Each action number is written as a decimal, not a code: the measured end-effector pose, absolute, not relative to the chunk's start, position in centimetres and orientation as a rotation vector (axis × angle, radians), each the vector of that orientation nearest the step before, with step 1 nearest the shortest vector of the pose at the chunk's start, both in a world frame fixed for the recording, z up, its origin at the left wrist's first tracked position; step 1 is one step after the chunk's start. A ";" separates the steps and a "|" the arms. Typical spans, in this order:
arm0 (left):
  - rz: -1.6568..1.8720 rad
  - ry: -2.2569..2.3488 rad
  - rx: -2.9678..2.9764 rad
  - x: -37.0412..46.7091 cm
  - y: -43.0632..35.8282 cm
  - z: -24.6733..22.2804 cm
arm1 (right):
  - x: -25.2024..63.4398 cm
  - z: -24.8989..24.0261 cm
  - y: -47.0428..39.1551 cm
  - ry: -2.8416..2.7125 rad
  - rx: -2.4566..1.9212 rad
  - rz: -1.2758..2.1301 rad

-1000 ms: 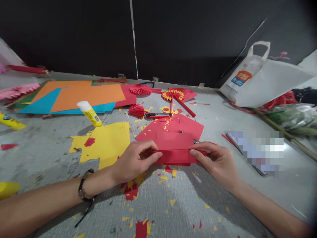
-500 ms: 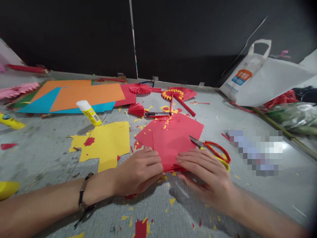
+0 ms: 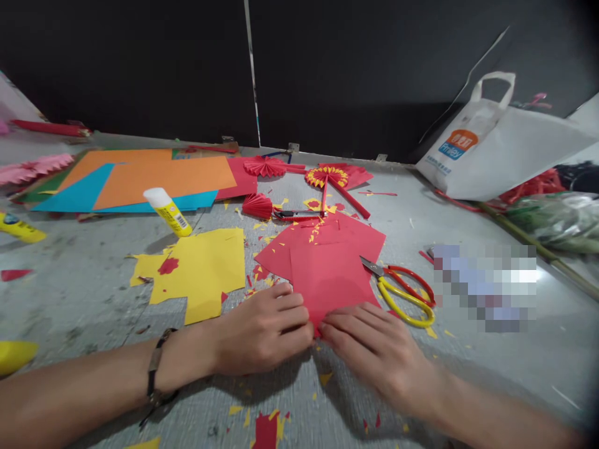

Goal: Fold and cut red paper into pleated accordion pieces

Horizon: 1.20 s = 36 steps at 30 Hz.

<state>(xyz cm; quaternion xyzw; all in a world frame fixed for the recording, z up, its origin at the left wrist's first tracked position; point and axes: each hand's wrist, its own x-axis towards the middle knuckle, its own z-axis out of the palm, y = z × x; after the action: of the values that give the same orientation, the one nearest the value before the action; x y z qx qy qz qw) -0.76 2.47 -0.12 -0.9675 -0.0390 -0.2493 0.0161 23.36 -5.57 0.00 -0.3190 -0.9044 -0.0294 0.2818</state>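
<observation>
Your left hand (image 3: 266,330) is resting half curled, your right hand (image 3: 377,346) is lying nearly straight-fingered, both touching a red sheet (image 3: 330,274) at its near edge before you, any pinch impossible to tell, scissors (image 3: 406,299) lying to its right, glue stick (image 3: 169,213) standing farther left.
</observation>
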 end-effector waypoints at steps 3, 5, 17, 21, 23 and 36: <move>-0.784 -0.106 -2.997 -0.7 2.4 -0.2 | 23.3 0.0 -5.7 -2.440 -0.842 -0.125; -0.771 -0.076 -3.001 -0.7 2.4 -0.2 | 23.1 -0.1 -5.7 -2.446 -0.847 -0.122; -0.809 -0.202 -3.139 -0.8 2.6 -0.6 | 22.8 -0.9 -5.4 -2.384 -0.912 0.008; -0.802 -0.160 -3.196 -0.8 2.8 -0.5 | 22.6 -1.3 -5.4 -2.274 -1.044 0.222; -0.814 -0.176 -3.189 -0.8 2.8 -0.4 | 22.5 -1.5 -5.4 -2.245 -1.077 0.273; -0.887 -0.292 -3.138 -0.6 2.5 -0.5 | 23.4 -1.3 -5.4 -2.226 -1.069 0.246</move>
<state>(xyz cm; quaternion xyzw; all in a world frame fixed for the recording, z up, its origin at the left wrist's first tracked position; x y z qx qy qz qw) -0.63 2.50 -0.49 -0.9563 -0.0891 -0.2704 -0.0662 23.44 -5.37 -1.27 -0.4075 -0.8487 0.0936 0.3239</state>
